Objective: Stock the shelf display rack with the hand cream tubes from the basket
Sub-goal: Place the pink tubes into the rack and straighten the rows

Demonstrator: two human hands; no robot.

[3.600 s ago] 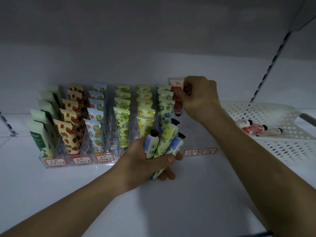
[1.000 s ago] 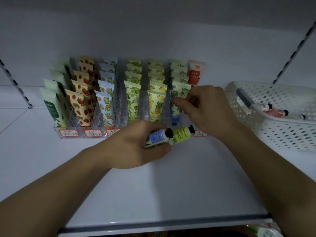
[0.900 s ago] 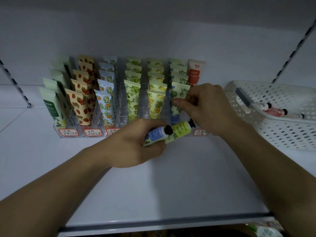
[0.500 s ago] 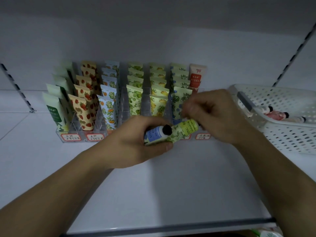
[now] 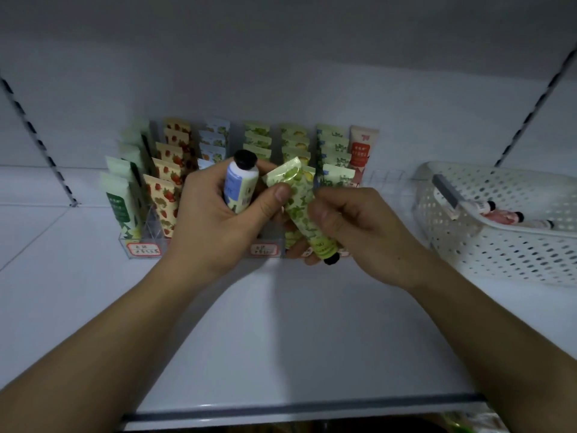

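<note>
White shelf (image 5: 281, 339) lies nearest, with two bare forearms reaching over it. Left hand (image 5: 215, 220) grips one blue tube (image 5: 240, 187), black cap up. Right hand (image 5: 352, 223) pinches one green tube (image 5: 301, 207), cap down, its crimped end touching the left thumb. Behind them stands the rack (image 5: 143, 245), seven rows of tubes showing; the far-right row holds a single pink tube (image 5: 360, 151) at the back. Off to the right sits a white basket (image 5: 499, 251) with about three pink tubes (image 5: 505, 215) inside.
</note>
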